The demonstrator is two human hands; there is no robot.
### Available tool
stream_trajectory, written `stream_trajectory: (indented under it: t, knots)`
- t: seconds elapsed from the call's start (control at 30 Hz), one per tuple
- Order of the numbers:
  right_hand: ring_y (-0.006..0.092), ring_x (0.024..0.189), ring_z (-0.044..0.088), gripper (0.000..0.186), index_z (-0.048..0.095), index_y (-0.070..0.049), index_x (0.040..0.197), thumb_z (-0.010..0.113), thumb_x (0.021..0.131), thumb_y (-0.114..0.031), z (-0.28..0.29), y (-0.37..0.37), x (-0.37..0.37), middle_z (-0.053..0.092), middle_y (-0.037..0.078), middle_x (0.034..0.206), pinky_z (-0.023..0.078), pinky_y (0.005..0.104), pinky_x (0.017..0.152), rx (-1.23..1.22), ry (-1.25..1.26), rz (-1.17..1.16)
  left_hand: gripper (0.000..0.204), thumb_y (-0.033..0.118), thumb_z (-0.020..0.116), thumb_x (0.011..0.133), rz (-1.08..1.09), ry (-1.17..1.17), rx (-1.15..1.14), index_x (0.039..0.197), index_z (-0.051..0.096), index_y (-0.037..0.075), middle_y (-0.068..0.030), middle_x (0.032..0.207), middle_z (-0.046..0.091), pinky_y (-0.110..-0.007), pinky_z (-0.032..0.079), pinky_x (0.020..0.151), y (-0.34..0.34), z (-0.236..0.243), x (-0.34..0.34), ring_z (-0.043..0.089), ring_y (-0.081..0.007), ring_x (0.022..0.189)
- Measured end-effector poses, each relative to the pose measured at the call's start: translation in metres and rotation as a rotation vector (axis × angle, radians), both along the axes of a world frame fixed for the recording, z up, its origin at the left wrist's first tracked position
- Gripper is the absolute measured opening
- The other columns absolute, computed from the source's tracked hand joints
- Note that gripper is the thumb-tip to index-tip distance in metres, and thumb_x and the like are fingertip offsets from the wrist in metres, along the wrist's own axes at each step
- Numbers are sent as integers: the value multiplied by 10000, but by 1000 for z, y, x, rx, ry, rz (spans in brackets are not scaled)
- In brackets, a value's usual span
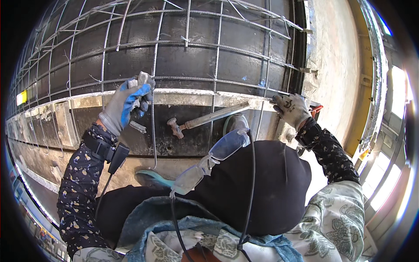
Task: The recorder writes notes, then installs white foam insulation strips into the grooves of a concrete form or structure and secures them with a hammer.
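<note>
My left hand [126,105], in a grey and blue glove, is closed around several small grey blocks [142,78] that look like concrete spacers. It is raised over the near edge of a rebar mesh [187,78]. My right hand [293,109], in a grey glove, rests at the mesh's near right corner. Its fingers are curled beside a bar end, and what they hold, if anything, is hidden. Between my hands a hammer [214,117] lies with its rusty head to the left. Another small grey block [138,127] lies below my left hand.
Beneath the mesh is a dark mould bed [183,61], bordered by a pale ledge [187,97]. A yellow beam [364,78] runs along the right. Safety glasses [229,145] hang on a cord before me. Far left, a bright yellow piece [21,98] stands by the mesh.
</note>
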State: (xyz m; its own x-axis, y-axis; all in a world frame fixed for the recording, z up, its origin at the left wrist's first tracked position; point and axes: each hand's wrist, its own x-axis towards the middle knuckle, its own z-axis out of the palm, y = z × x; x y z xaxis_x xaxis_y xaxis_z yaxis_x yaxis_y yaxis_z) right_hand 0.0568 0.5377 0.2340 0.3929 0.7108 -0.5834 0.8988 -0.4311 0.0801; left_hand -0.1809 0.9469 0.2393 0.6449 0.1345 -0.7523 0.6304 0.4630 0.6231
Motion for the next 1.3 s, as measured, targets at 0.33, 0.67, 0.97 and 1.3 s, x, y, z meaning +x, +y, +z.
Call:
stream_trajectory:
  t: [0.33, 0.67, 0.97, 1.3]
  knots:
    - [237, 607, 628, 132, 633, -104, 835, 534, 839, -190, -15, 26, -8, 635, 65, 664, 471, 374, 499, -302, -15, 113, 308, 277, 591, 897, -55, -10, 22, 1097, 586, 43, 1, 754, 579, -205, 416, 458, -6, -3, 3, 537, -65, 558]
    - [289, 615, 607, 341, 667, -45, 857, 405, 936, -249, -30, 21, -9, 623, 127, 671, 497, 386, 551, -254, -6, 42, 299, 296, 605, 889, -29, -38, -10, 1084, 592, 71, 12, 759, 585, -201, 412, 457, -8, 2, 2, 543, -58, 560]
    - [317, 898, 630, 232, 589, -76, 1067, 500, 890, -196, -10, 38, -40, 641, 138, 977, 495, 425, 780, -111, -253, -141, 269, 213, 626, 863, -166, -269, -4, 1082, 574, 66, -24, 844, 628, -219, 472, 538, 5, -12, 10, 590, -84, 656]
    - [304, 1007, 571, 376, 581, -139, 1128, 586, 753, -106, -63, 126, -166, 555, 106, 1131, 418, 439, 914, 242, 45, 126, 331, 220, 659, 769, -779, -406, 996, 1060, 603, 72, -175, 972, 631, -391, 474, 868, 34, -49, -37, 598, -350, 955]
